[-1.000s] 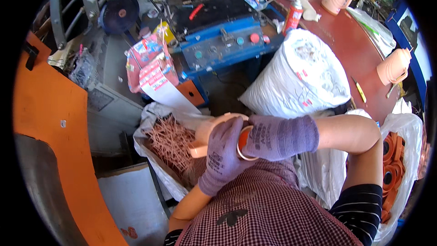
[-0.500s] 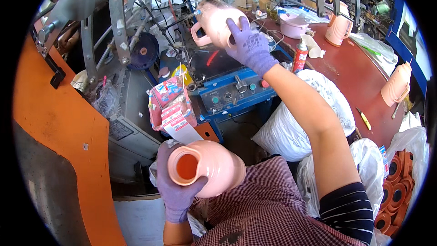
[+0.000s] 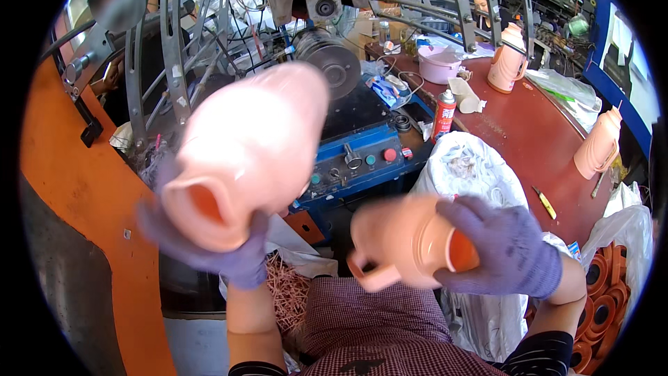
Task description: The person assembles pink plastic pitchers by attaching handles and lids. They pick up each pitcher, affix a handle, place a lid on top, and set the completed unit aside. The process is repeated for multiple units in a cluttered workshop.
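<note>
My left hand grips the neck of a pink thermos casing, its spouted mouth towards me, its body tilted up and away to the right. It is blurred by motion. In my right hand is a second pink thermos casing, held by its open end, with its handle pointing down and left. Both hands wear purple gloves. Ahead, a round metal spindle of a machine stands bare above the blue control panel with its buttons and lever.
On the red-brown table at right stand two pink casings, a red spray can, a pink tub and a yellow cutter. White sacks fill the space below. Curved metal bars hang overhead; an orange machine frame borders the left.
My right hand has drawn the handled casing off the spindle and brought it down right, near my body. My left hand has raised its casing up and to the left.
</note>
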{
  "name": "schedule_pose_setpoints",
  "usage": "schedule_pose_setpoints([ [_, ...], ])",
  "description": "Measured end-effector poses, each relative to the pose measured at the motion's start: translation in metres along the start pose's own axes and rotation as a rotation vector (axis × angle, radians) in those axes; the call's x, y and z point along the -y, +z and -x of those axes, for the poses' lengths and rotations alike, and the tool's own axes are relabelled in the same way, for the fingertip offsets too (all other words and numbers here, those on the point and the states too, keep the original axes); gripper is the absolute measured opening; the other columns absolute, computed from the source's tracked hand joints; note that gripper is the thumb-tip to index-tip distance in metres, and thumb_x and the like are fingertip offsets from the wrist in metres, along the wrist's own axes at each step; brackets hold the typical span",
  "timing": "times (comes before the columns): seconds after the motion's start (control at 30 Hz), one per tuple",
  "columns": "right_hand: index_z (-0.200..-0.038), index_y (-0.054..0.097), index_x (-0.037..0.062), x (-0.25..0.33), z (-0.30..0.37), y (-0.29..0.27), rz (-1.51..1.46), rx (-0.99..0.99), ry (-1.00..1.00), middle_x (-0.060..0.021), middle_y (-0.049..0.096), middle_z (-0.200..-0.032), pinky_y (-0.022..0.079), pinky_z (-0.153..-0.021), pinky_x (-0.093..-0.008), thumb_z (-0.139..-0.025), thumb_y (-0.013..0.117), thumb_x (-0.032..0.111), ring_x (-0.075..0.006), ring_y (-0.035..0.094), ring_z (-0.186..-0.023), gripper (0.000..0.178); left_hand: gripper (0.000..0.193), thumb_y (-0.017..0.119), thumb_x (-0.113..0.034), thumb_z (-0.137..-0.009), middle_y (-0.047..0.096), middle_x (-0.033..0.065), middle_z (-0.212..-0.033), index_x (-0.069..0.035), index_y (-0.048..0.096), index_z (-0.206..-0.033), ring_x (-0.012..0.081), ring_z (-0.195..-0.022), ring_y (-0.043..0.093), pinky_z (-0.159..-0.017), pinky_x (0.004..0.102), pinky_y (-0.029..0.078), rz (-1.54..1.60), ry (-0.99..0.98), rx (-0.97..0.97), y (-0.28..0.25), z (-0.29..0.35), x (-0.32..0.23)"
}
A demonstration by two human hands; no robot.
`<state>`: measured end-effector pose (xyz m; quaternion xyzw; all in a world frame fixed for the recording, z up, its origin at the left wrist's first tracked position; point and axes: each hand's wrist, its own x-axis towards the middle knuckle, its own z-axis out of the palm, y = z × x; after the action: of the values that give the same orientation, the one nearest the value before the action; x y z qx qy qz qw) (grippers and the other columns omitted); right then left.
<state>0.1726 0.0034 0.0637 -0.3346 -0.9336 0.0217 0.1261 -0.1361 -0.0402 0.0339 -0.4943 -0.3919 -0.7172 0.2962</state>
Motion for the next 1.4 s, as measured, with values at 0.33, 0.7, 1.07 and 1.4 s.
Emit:
schedule_pose_setpoints([
  [0.33,-0.118,0.060,0.0095,-0.042,0.016,0.079,-0.059,0.279,0.118,-0.0185,0.064,-0.084,0.051,-0.059,-0.0390,-0.078,0.055,0.071,-0.0311,0.067,-0.069,0.073,0.057,0.073,-0.014,-0.069,0.049,0.0118,-0.132,-0.016,0.057,-0.123,0.0397,-0.122,0.044,-0.099,0.0512,0.039,-0.328,0.315,0.554,0.164,0.070,0.103],
  [0.7,-0.123,0.059,0.0121,-0.063,0.022,0.091,-0.169,0.211,0.140,-0.0176,0.064,-0.084,0.050,-0.057,-0.0370,-0.075,0.056,0.074,-0.0296,0.065,-0.067,0.078,0.061,0.070,-0.005,-0.067,0.049,0.0119,-0.136,-0.015,0.055,-0.125,0.0410,-0.126,0.044,-0.104,0.0498,0.038,-0.341,0.493,0.774,0.192,0.033,0.156],
  [1.07,-0.127,0.054,0.0147,-0.059,0.026,0.085,-0.301,0.044,0.064,-0.0147,0.062,-0.087,0.049,-0.057,-0.0387,-0.078,0.062,0.068,-0.0317,0.064,-0.064,0.073,0.059,0.068,-0.006,-0.070,0.049,0.0140,-0.138,-0.013,0.056,-0.127,0.0423,-0.128,0.042,-0.107,0.0503,0.036,-0.327,0.499,0.823,0.186,0.029,0.158],
  [1.4,-0.122,0.059,0.0121,-0.040,0.053,0.126,-0.241,-0.365,0.141,-0.0119,0.059,-0.100,0.051,-0.065,-0.0412,-0.070,0.072,0.055,-0.0319,0.064,-0.076,0.069,0.073,0.062,0.001,-0.079,0.039,0.0178,-0.148,0.000,0.034,-0.146,0.0315,-0.139,0.035,-0.116,0.0405,0.025,-0.345,0.453,1.016,0.160,0.013,0.154],
])
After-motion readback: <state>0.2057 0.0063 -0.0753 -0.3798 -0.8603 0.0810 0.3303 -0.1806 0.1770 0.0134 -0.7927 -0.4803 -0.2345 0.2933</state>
